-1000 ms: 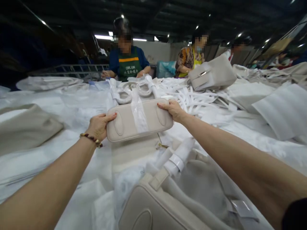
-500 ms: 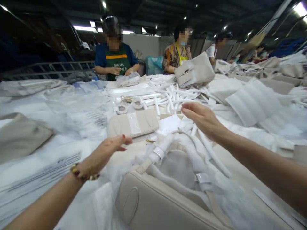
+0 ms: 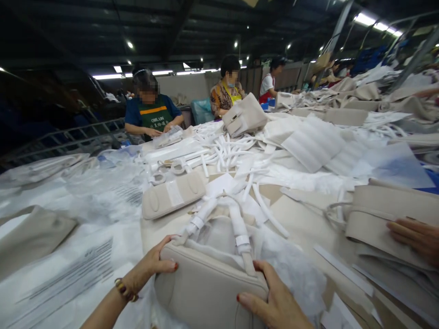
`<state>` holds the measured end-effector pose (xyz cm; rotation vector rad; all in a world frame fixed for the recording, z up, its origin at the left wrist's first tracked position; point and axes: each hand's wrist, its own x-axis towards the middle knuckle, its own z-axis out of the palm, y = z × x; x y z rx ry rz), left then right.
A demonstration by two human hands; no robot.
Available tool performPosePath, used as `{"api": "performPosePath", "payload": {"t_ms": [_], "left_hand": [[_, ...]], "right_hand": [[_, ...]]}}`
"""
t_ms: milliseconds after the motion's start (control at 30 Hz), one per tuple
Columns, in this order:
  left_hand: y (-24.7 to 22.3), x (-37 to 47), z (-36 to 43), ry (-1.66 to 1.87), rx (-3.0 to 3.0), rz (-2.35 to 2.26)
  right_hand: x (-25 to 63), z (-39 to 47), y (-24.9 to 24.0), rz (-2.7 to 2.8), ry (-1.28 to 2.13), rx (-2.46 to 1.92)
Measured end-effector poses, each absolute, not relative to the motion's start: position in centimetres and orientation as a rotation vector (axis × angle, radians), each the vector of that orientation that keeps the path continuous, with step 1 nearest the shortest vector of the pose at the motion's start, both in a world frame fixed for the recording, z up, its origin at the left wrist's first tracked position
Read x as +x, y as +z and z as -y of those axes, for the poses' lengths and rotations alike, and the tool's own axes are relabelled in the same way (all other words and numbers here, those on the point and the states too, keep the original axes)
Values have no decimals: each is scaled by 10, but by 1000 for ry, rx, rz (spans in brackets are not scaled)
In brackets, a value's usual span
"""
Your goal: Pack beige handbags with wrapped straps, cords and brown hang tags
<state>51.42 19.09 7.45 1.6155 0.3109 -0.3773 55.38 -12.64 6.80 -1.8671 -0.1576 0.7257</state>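
A beige handbag [image 3: 206, 278] lies before me, its handles wrapped in white padding and taped, with white filling showing at its opening. My left hand [image 3: 156, 265] grips the bag's upper left corner, thumb on the front panel and fingers over the top edge. On the right corner, below the handle's base, my right hand [image 3: 274, 297] holds the bag between thumb and fingers. Behind the bag lies a flat beige pouch [image 3: 174, 194] with a clear band round its middle. White foam tubes [image 3: 229, 151] are heaped farther back.
Another person's hand [image 3: 416, 235] rests on stacked beige pieces [image 3: 394, 205] at the right. Plastic bags [image 3: 75, 256] cover the left. Another beige bag [image 3: 245, 114] sits at the back, with several people beyond the table.
Both my hands have come down from above the table onto the bag's two corners and closed on it. The view has turned right, bringing another person's hand into sight.
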Motion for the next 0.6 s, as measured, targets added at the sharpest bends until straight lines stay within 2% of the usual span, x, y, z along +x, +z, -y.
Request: {"api": "performPosePath", "payload": {"t_ms": [167, 300, 467, 600], "left_hand": [[57, 526, -186, -314, 1718, -404], [54, 538, -189, -296, 1850, -536], [59, 547, -196, -597, 1686, -361], [60, 542, -200, -581, 1701, -396]], "right_hand": [[567, 123, 57, -26, 831, -1703], [570, 115, 59, -226, 747, -1723], [575, 109, 73, -311, 766, -1664], [572, 112, 75, -364, 760, -1647]]}}
